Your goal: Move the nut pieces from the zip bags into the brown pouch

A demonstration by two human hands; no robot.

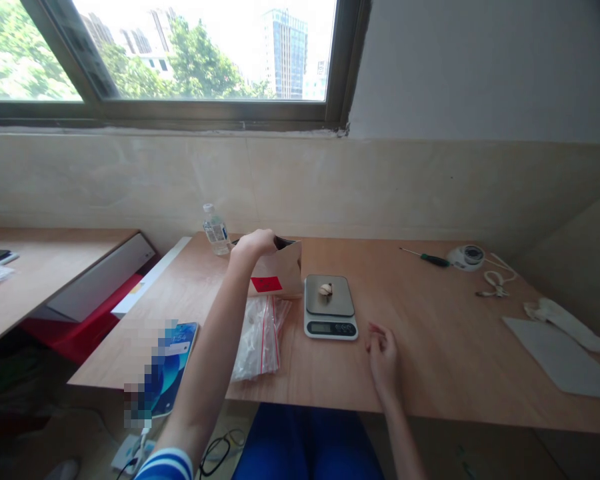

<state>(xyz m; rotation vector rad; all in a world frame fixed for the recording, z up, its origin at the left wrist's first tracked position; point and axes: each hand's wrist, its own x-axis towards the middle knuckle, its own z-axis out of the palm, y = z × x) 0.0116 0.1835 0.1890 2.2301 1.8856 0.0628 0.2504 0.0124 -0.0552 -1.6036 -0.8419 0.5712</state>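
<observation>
My left hand (pixel 253 244) reaches forward and is closed on the top edge of a brown paper bag (pixel 278 275) with a red label, which stands upright on the wooden table (pixel 430 320). Just right of the bag sits a small kitchen scale (pixel 329 307) with a garlic bulb (pixel 325 289) on its platform. My right hand (pixel 383 352) rests on the table in front and to the right of the scale, fingers loosely curled with nothing in them. A clear zip bag (pixel 259 337) lies flat in front of the paper bag.
A small plastic bottle (pixel 215 230) stands behind the paper bag. A phone (pixel 173 363) lies at the table's left front edge. At the far right are a screwdriver (pixel 427 258), a tape roll (pixel 466 256), a white cord (pixel 495 280) and a grey sheet (pixel 560 357).
</observation>
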